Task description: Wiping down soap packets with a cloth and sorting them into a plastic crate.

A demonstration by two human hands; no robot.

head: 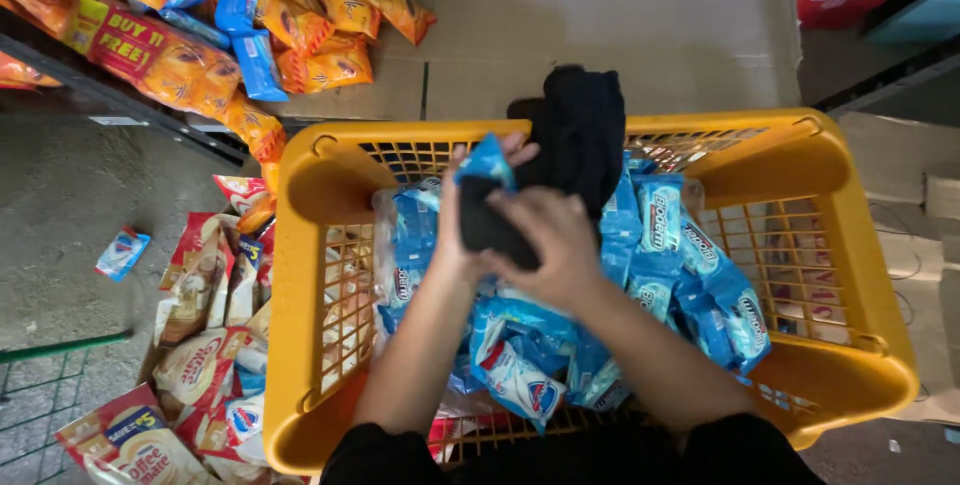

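Over the yellow basket [300,275], both hands meet: the left hand [455,230] is closed around a blue-and-black packet [486,195], lifting it clear of the pile, while the right hand [550,240] curls over its lower end, steadying it. Blue snack packets [690,265] fill the basket beneath; orange packets [300,25] lie on the floor beyond.

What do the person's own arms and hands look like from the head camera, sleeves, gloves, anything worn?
Both hands are bare: no gloves, rings or watch show on the left hand or the right hand. The forearms are uncovered too. Black sleeves begin near the elbows at the bottom edge of the view, plain, with no markings visible.
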